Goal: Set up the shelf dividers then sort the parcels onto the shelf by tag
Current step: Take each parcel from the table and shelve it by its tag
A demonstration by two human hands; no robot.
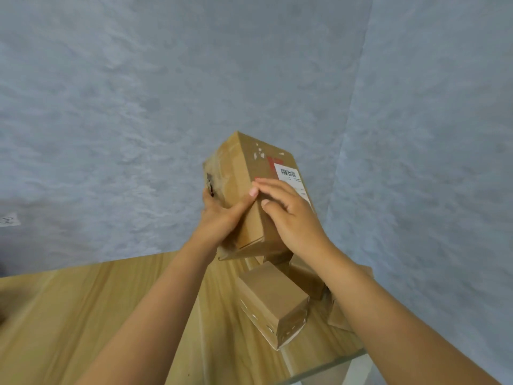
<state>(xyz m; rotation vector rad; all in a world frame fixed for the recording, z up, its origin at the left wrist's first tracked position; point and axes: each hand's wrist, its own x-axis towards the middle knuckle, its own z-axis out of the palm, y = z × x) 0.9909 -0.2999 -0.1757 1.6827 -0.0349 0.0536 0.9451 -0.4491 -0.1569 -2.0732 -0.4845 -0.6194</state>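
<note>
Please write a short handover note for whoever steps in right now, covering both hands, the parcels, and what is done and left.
Left hand: gripping the left side of the raised parcel, thumb across its front edge.
Right hand: flat on the parcel's right face, fingers just below the barcode label.
The parcel is lifted clear of the wooden table, tilted, in front of the grey wall.
More parcels lie on the table at the right: the nearest box and others behind it, partly hidden by the right arm.
Done: cannot tell; no shelf or dividers in view.
Left: read the tag, shelve this parcel, then sort the rest.
</note>
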